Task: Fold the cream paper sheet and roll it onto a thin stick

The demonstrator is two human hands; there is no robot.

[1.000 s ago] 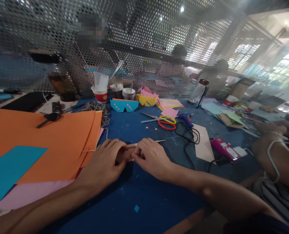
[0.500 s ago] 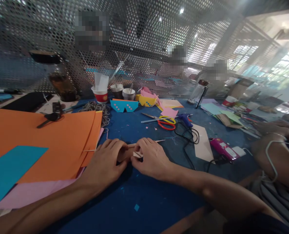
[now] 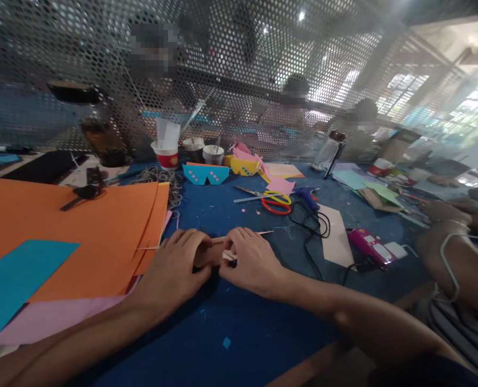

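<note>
Close together over the blue table (image 3: 258, 344), my left hand (image 3: 184, 255) and my right hand (image 3: 250, 258) both curl round a folded piece of peach card (image 3: 212, 253). Its middle shows between the hands, and thin pale tips stick out past the fingers on both sides. My left thumb presses the near side of the card. Beneath my right fingers a small whitish fold is visible, and the thumb closes against it. Most of the card is hidden by the hands. Left of my left hand lie large orange sheets (image 3: 81, 231) with a blue strip (image 3: 25, 279) on top.
Beyond the hands stand a blue paper mask (image 3: 205, 174), a yellow mask (image 3: 242, 166) and paper cups (image 3: 166, 156). Scissors (image 3: 277, 203), a blue glue gun (image 3: 306, 196) with its black cord and a magenta device (image 3: 371, 247) lie rightward. Another person's arm (image 3: 444, 247) rests at far right.
My right hand has shifted very slightly right, showing a little more of the card between the hands. Both hands keep their grip.
</note>
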